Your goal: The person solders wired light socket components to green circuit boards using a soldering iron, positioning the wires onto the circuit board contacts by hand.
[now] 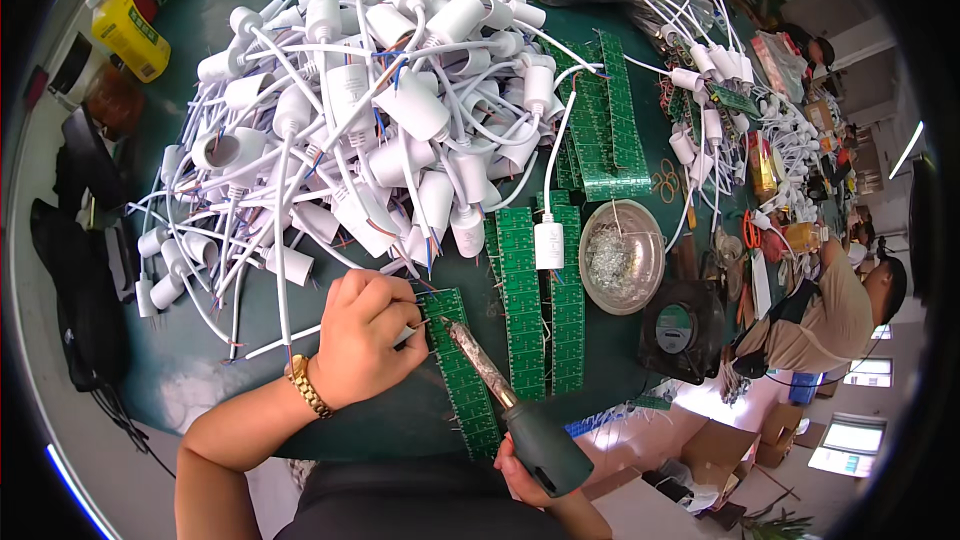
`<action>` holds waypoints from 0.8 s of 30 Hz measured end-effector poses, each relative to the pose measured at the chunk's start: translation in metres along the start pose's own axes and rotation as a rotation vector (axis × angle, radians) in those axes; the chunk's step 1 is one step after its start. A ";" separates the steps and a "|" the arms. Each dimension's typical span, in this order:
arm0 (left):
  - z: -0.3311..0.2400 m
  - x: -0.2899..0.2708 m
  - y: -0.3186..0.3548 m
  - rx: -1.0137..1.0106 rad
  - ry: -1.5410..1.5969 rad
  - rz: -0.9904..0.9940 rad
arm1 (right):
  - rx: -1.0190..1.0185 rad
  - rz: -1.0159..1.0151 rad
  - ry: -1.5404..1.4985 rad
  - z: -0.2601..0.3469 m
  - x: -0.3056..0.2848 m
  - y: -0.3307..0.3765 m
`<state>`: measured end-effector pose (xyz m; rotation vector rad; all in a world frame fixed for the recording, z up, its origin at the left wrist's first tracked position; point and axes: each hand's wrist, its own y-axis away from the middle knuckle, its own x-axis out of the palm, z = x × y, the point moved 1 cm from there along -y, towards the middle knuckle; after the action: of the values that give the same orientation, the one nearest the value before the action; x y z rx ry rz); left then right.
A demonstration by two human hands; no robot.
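Note:
My left hand [372, 332], with a gold watch on the wrist, is closed in a pinch on a white cable [405, 337]. A thin wire end sticks out from its fingers over the top of a green circuit board strip [462, 380]. My right hand [522, 475] grips the dark green handle of a soldering iron [540, 445]. The iron's tip meets or hovers just over the upper part of the same strip, close to the wire end; whether they touch I cannot tell.
A large heap of white lamp sockets [410, 105] with cables covers the far side. More green board strips [522, 300] lie to the right, one socket [549, 243] on them. Beyond are a bowl [640, 285], a black fan [682, 330], a yellow bottle [130, 32] and a seated person [835, 315].

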<state>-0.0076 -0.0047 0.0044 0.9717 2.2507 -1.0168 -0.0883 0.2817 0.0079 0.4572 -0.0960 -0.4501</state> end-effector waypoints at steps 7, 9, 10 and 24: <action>0.002 -0.004 -0.003 0.038 -0.018 0.011 | 0.130 -0.029 -0.004 0.026 0.016 -0.005; 0.001 -0.003 -0.003 0.037 -0.015 0.008 | 0.164 -0.015 -0.023 0.029 0.014 -0.006; 0.001 -0.002 -0.003 0.040 -0.015 0.004 | 0.145 -0.015 -0.032 0.031 0.014 -0.006; -0.001 0.004 0.001 0.061 -0.027 -0.031 | -0.060 -0.025 0.281 0.018 0.006 0.001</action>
<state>-0.0095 -0.0023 0.0019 0.9457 2.2312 -1.1106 -0.0855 0.2726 0.0249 0.4587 0.1941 -0.4088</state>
